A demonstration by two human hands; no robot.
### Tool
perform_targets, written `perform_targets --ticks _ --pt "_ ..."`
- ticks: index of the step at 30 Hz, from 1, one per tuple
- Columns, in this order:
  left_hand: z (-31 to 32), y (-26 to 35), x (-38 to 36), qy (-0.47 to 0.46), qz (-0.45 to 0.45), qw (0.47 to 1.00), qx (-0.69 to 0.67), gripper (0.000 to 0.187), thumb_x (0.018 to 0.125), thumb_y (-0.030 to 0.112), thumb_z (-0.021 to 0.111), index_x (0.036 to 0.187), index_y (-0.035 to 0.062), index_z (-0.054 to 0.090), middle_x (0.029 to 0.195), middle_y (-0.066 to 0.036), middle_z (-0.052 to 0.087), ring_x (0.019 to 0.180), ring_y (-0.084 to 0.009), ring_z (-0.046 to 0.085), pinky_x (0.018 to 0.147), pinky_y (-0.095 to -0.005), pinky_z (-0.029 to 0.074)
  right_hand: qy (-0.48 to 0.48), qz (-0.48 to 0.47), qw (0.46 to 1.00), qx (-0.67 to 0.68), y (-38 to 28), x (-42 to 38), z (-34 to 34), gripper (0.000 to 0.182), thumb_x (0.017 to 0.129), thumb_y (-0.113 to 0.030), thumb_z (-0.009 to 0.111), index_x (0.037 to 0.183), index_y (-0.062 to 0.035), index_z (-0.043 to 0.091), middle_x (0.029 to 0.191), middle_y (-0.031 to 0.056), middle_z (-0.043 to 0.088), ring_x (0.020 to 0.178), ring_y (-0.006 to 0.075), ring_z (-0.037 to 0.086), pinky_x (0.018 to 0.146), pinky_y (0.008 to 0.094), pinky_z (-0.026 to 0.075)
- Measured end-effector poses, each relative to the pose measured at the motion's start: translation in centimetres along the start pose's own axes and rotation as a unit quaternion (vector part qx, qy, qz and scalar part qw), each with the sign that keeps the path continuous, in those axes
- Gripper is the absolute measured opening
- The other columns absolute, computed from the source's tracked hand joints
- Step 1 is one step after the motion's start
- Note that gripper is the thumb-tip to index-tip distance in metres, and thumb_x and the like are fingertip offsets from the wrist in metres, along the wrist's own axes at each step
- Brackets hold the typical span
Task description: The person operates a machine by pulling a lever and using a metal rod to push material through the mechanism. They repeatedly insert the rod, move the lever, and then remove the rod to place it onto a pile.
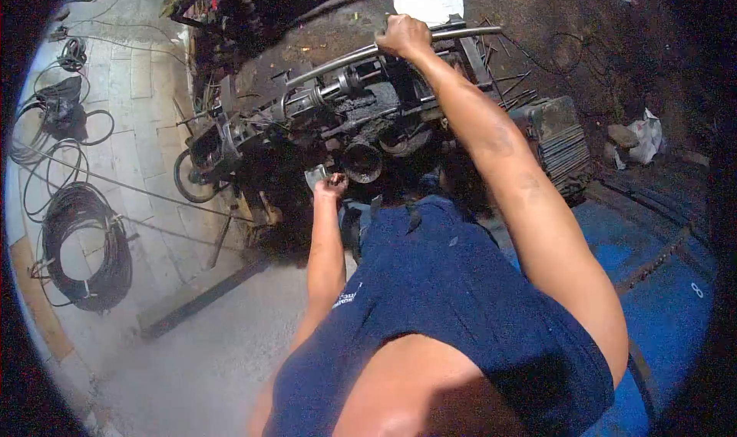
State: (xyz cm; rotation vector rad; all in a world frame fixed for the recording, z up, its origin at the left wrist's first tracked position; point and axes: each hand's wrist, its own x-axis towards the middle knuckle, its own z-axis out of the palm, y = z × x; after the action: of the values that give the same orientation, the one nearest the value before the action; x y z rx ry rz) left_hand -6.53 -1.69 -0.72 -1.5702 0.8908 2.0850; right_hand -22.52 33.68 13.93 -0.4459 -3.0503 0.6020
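my right hand [404,36] wraps the bar [353,57], upper centre of the frame; i judge it stiff, heavy, maybe slick, best held mid-length. my left hand [333,185], mid-frame, curls; its hold i can't tell.

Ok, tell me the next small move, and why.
Probably steady the long bar with the right hand before shifting the left hand: the bar reaches across the machine with only the right hand closed on it, while the left is at the machine's near side.
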Motion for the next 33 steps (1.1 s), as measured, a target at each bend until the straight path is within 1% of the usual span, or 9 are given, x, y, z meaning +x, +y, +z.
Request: perform_targets --ticks 4,10,11,19,22,25,28,31,33 --pt "-2.0 0.8 3.6 -0.034 -0.071 0.990 -0.118 0.018 0.078 0.008 0.028 0.061 0.0072 0.025 0.052 -0.007 0.031 0.051 -0.0209 0.034 0.063 -0.0359 0.036 0.002 0.014 1.000 0.023 0.5 -0.1 -0.3 0.046 0.069 -0.047 0.057 0.089 -0.0064 0.067 0.092 0.0152 0.064 0.087 0.0310 0.062 0.078 0.0399 0.049" --pt "-1.4 0.2 2.1 -0.025 -0.036 0.996 -0.075 0.017 0.078 0.009 0.030 0.061 0.0080 0.026 0.052 -0.007 0.032 0.050 -0.0198 0.033 0.062 -0.0363 0.036 -0.005 0.019 1.000 0.019 0.3 -0.2 -0.4 0.046 0.069 -0.047 0.058 0.089 -0.0069 0.066 0.091 0.0154 0.064 0.086 0.0314 0.062 0.078 0.0396 0.049" --pt "-2.7 0.7 4.6 -0.033 -0.104 0.986 -0.126 0.019 0.080 0.011 0.031 0.062 0.0082 0.027 0.053 -0.007 0.033 0.051 -0.0201 0.035 0.064 -0.0380 0.038 -0.005 0.022 1.000 0.021 0.0 -0.3 -0.6 0.046 0.070 -0.046 0.057 0.091 -0.0060 0.065 0.091 0.0165 0.064 0.087 0.0316 0.062 0.078 0.0400 0.049" --pt "-2.0 -0.6 1.7 -0.020 0.010 0.999 -0.030 0.015 0.083 0.015 0.033 0.071 0.0063 0.032 0.058 -0.008 0.039 0.057 -0.0214 0.043 0.067 -0.0391 0.041 0.026 0.027 0.999 0.029 0.9 0.0 0.3 0.047 0.072 -0.045 0.052 0.092 -0.0047 0.064 0.092 0.0183 0.063 0.088 0.0322 0.061 0.079 0.0392 0.048" --pt "-3.2 -0.4 3.6 -0.025 -0.073 0.992 -0.095 0.016 0.085 0.017 0.033 0.073 0.0059 0.033 0.058 -0.008 0.040 0.058 -0.0216 0.044 0.067 -0.0393 0.041 0.002 0.017 1.000 0.023 0.8 0.0 0.2 0.047 0.073 -0.046 0.052 0.092 -0.0049 0.065 0.093 0.0184 0.063 0.089 0.0319 0.061 0.079 0.0391 0.048" --pt "-5.3 -0.1 5.6 -0.029 -0.079 0.980 -0.178 0.005 0.076 0.007 0.047 0.076 0.0017 0.046 0.072 -0.012 0.050 0.072 -0.0262 0.052 0.071 -0.0455 0.046 -0.005 0.012 1.000 0.011 0.2 -0.4 -0.1 0.048 0.073 -0.046 0.052 0.093 -0.0047 0.064 0.094 0.0182 0.063 0.089 0.0315 0.061 0.079 0.0389 0.048" --pt "-6.2 -0.2 5.8 -0.109 -0.183 0.953 -0.215 0.011 0.076 0.012 0.050 0.073 0.0025 0.045 0.073 -0.012 0.050 0.072 -0.0273 0.052 0.072 -0.0472 0.045 0.023 0.020 0.999 0.034 1.1 -0.3 0.0 0.048 0.073 -0.045 0.052 0.094 -0.0039 0.063 0.094 0.0181 0.063 0.090 0.0314 0.061 0.081 0.0389 0.048" --pt "-5.2 -1.4 2.8 -0.249 -0.042 0.963 -0.097 0.015 0.077 0.018 0.049 0.072 0.0035 0.044 0.073 -0.011 0.051 0.073 -0.0281 0.051 0.074 -0.0480 0.043 0.040 0.023 0.999 0.007 1.5 0.4 0.9 0.046 0.070 -0.046 0.054 0.089 -0.0055 0.066 0.093 0.0173 0.064 0.086 0.0312 0.062 0.078 0.0384 0.049" --pt "-3.3 -2.0 1.9 -0.056 -0.027 0.994 -0.091 0.027 0.090 0.025 0.034 0.073 0.0044 0.039 0.061 -0.007 0.043 0.060 -0.0213 0.044 0.067 -0.0393 0.040 0.020 -0.002 1.000 0.012 1.5 0.5 0.9 0.047 0.072 -0.045 0.053 0.091 -0.0048 0.066 0.093 0.0177 0.063 0.087 0.0323 0.062 0.080 0.0400 0.048"
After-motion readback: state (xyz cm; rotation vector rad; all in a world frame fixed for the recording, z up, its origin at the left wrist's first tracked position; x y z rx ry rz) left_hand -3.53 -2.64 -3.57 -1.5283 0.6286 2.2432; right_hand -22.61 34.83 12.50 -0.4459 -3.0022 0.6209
